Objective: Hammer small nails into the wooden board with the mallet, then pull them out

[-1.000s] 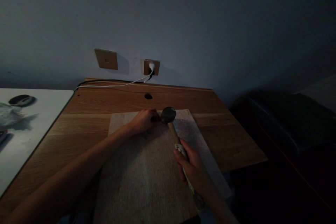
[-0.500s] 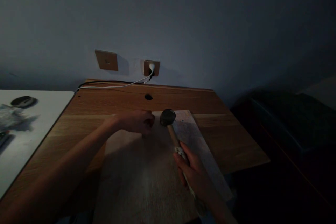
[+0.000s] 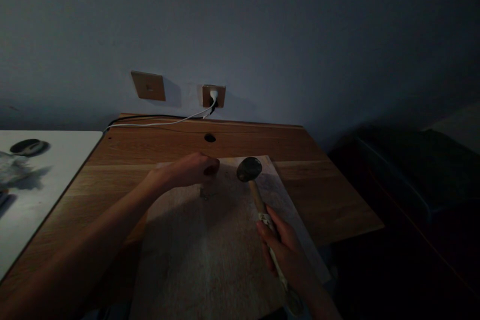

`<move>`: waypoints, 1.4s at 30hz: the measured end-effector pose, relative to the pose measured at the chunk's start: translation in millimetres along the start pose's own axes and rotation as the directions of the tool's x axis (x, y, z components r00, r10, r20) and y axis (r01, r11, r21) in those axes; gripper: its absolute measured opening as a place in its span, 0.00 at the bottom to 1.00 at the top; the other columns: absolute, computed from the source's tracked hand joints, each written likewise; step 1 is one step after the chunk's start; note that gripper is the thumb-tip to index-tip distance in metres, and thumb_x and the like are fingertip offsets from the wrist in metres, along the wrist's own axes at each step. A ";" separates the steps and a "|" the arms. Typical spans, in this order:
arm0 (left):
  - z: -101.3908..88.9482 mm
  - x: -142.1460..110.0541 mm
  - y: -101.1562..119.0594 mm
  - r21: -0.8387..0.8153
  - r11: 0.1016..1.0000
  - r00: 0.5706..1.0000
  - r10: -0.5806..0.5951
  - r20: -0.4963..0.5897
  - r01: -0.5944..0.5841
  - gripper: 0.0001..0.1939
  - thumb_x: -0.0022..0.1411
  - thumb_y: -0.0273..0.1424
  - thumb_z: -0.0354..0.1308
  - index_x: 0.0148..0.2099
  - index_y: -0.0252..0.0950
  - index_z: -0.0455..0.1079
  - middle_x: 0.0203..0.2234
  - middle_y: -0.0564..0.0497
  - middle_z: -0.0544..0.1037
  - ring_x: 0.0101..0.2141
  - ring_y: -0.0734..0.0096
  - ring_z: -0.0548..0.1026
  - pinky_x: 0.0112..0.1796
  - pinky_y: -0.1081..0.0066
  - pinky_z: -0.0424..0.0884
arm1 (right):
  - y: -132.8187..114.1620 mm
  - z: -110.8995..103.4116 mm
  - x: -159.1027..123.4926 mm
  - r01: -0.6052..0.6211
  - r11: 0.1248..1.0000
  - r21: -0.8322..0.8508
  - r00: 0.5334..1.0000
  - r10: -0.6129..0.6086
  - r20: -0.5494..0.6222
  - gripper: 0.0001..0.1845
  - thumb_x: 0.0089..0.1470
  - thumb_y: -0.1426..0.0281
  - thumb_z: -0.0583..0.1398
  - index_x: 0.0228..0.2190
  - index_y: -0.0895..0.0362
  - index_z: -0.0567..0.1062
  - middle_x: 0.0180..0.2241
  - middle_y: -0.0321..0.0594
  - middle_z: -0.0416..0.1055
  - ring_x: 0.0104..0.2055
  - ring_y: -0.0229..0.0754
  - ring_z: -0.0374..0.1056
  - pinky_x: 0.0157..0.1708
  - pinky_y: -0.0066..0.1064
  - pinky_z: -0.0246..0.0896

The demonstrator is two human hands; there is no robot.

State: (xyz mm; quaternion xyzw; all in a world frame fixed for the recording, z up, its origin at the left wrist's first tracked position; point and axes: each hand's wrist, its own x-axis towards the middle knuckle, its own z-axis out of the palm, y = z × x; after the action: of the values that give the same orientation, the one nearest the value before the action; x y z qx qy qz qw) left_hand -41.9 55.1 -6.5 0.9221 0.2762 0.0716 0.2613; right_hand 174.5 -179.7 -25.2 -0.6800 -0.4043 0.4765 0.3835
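Observation:
My right hand (image 3: 283, 246) is wrapped round the wooden handle of a mallet (image 3: 249, 169). Its dark round head points away from me and looks to be held above the board. My left hand (image 3: 193, 167) is curled, fingertips together, over the far part of a pale wooden board (image 3: 213, 255). What it pinches, if anything, is too dark to make out. Just below that hand, some small thin pieces (image 3: 204, 193) lie on the board; their kind does not show.
The board rests on a brown wooden desk (image 3: 330, 200) with a cable hole. A white table (image 3: 56, 175) adjoins at left, bearing a dark oval thing (image 3: 28, 147) and crumpled clear plastic (image 3: 15, 170). White and black cables (image 3: 157, 124) run to a wall socket (image 3: 213, 96).
The mallet and my right hand have shifted a little right and towards me. My left hand has risen slightly, and the small pieces under it show more clearly.

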 end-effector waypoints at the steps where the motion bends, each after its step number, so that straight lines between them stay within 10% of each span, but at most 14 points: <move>1: 0.6 0.5 -0.7 0.016 1.000 1.000 0.008 -0.006 -0.008 0.08 0.54 0.21 0.58 0.35 0.36 0.75 0.29 0.53 0.79 0.29 0.71 0.75 0.32 0.73 0.65 | 0.1 -0.1 -0.1 -0.007 1.000 0.003 1.000 0.007 -0.002 0.34 0.63 0.51 0.58 0.61 0.60 0.67 0.14 0.22 0.58 0.11 0.32 0.52 0.10 0.21 0.51; 19: 16.6 7.7 -9.3 -0.033 0.990 0.988 0.131 -0.086 -0.134 0.15 0.57 0.17 0.56 0.39 0.37 0.81 0.35 0.50 0.83 0.36 0.70 0.80 0.42 0.74 0.72 | -3.5 5.9 -5.7 -0.013 1.000 0.023 1.000 0.012 0.025 0.37 0.62 0.49 0.58 0.63 0.61 0.65 0.12 0.20 0.56 0.11 0.32 0.50 0.11 0.21 0.47; 42: 22.2 5.2 -22.4 -0.222 0.975 0.993 -0.046 -0.112 0.020 0.09 0.56 0.28 0.60 0.40 0.35 0.78 0.34 0.53 0.81 0.35 0.69 0.78 0.39 0.73 0.70 | -20.5 31.1 7.7 0.055 0.998 -0.008 0.987 -0.053 0.152 0.29 0.66 0.54 0.56 0.60 0.58 0.67 0.14 0.21 0.57 0.12 0.32 0.52 0.12 0.21 0.49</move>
State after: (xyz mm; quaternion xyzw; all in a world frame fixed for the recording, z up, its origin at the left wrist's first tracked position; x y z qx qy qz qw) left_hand -42.0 64.0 -37.1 0.8769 0.2967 0.1513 0.3466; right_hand 142.7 -160.7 -17.0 -0.6328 -0.4534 0.5140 0.3602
